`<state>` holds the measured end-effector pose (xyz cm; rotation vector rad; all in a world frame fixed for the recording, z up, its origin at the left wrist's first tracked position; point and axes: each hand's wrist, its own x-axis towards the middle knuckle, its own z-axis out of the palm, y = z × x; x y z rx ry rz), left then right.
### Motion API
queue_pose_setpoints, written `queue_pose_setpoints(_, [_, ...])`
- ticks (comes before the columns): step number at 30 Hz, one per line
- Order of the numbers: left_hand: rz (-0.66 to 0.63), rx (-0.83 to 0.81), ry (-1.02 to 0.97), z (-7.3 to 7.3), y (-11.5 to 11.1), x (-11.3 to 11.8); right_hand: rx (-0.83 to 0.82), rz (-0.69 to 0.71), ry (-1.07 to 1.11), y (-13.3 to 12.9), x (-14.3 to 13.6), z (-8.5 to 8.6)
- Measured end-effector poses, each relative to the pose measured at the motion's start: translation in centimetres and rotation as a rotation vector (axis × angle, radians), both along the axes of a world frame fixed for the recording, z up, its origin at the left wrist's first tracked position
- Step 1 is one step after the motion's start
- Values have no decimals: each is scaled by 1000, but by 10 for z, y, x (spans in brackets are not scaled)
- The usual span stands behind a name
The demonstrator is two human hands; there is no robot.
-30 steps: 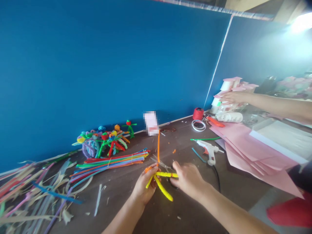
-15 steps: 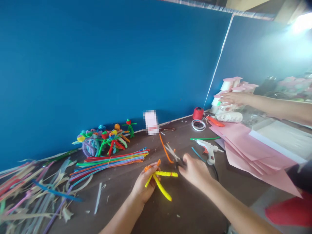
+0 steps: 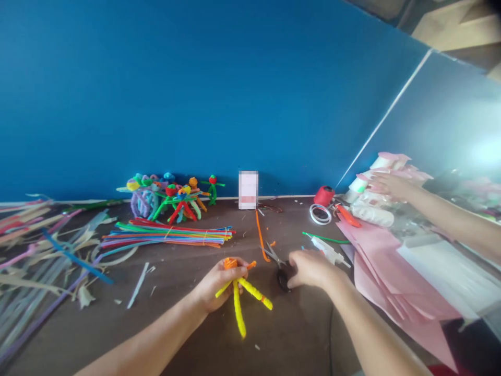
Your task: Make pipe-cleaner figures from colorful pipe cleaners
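My left hand (image 3: 223, 282) is closed round a pipe-cleaner figure (image 3: 240, 308), pinching it at the middle. The figure has an orange coiled top, a short orange arm and yellow limbs that hang down, one with an orange band. To its right, my right hand (image 3: 311, 269) has its fingers curled at the black handle of a pair of scissors (image 3: 278, 261). Their blades are slightly apart and point away toward a bent orange pipe cleaner (image 3: 260, 235). The fingertips on the far side of the handle are partly hidden.
Finished pipe-cleaner figures (image 3: 182, 201) and a pipe-cleaner bundle (image 3: 164, 235) lie left. Scraps and strips (image 3: 43, 282) cover the far left. A glue gun (image 3: 329, 250), red thread spool (image 3: 324, 196) and pink sheets (image 3: 391, 282) lie right. Another person's hand (image 3: 391, 185) touches white-and-pink pieces.
The view has levelled. My left hand has turned the figure so its yellow limbs point more downward. The scissors sit lower against the table, their handle more exposed beside my right hand.
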<state>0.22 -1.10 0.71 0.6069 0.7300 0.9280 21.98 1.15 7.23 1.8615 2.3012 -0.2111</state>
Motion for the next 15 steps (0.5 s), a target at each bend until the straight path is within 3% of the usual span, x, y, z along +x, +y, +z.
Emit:
queue_pose_setpoints(3, [-19,12,-28,-1,1,-1,92,73,340,-2,-9,8])
queue_pose_setpoints(6, [-29,15,-47,-1,2,-1,5,143,748,-10,-28,4])
queue_pose_setpoints(15, [-36,1,-96,-4,10,-3,-178,86,1160,3,-51,-32])
